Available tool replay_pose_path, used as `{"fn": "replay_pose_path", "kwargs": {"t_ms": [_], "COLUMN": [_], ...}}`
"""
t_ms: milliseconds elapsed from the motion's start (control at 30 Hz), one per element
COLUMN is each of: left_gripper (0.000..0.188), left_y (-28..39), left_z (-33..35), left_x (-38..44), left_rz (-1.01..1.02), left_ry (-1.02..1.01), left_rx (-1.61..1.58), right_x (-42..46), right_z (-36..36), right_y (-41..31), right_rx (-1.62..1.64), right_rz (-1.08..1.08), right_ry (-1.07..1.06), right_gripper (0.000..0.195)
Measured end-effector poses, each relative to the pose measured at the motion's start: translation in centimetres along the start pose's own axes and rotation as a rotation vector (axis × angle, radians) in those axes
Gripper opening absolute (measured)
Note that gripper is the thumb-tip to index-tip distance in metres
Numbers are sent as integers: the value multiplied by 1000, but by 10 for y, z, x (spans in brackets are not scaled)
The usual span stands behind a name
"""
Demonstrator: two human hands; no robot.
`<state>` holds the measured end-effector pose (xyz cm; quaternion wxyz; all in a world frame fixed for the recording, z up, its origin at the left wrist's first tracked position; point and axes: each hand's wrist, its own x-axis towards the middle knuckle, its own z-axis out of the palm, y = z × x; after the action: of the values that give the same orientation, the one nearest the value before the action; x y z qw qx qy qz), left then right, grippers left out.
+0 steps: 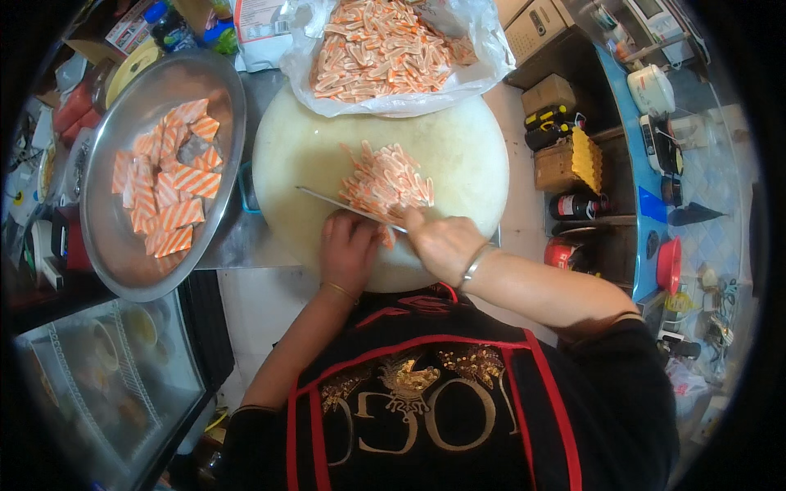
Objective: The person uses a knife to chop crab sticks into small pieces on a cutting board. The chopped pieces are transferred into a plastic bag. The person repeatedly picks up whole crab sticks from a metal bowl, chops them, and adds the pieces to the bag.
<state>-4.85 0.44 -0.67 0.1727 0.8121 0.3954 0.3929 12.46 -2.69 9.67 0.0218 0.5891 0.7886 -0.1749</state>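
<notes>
A round, thick cutting board [288, 141] lies in front of me. My right hand [445, 242] grips a kitchen knife whose blade [334, 199] points left across the board, its handle hidden in my fist. Just on my side of the blade, my left hand [349, 248] has its fingers curled down against an orange-and-white food piece [387, 237]. Most of that piece is hidden by my hands and the blade. Beyond the knife rests a heap of thin orange-edged slices [390, 175].
At the left, a large metal basin [236, 116] holds orange-and-white striped blocks [181, 215]. A plastic bag [393, 109] full of cut slices [381, 52] overlaps the board's far edge. A glass-fronted cabinet [110, 380] stands lower left. Blue-edged shelves [620, 98] with bottles stand right.
</notes>
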Motion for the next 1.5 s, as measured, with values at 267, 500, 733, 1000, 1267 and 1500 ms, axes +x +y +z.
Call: {"fn": "replay_pose_path", "kwargs": {"t_ms": [267,500,733,1000,1267,1500], "left_gripper": [25,27,30,28,32,28], "left_y": [-6,-2,-5,0,-1,-39], "left_z": [2,2,3,0,-4,-34], "left_x": [-4,-3,-3,2,-3,6], "left_rz": [-28,-12,-11,5,22,-146], "left_ry": [21,-2,38,29,96,212], "left_rx": [-64,-7,-37,-53,-69,199], "right_x": [-10,20,-8,22,8,-16], "right_z": [-53,-10,-43,-3,-28,-21], "right_y": [-2,-1,2,-5,19,23], "right_rx": [-53,32,-35,66,38,34], "right_rz": [78,26,53,18,121,96], "right_ry": [-238,-41,-178,-6,14,14], "right_gripper": [20,24,19,18,23,26]}}
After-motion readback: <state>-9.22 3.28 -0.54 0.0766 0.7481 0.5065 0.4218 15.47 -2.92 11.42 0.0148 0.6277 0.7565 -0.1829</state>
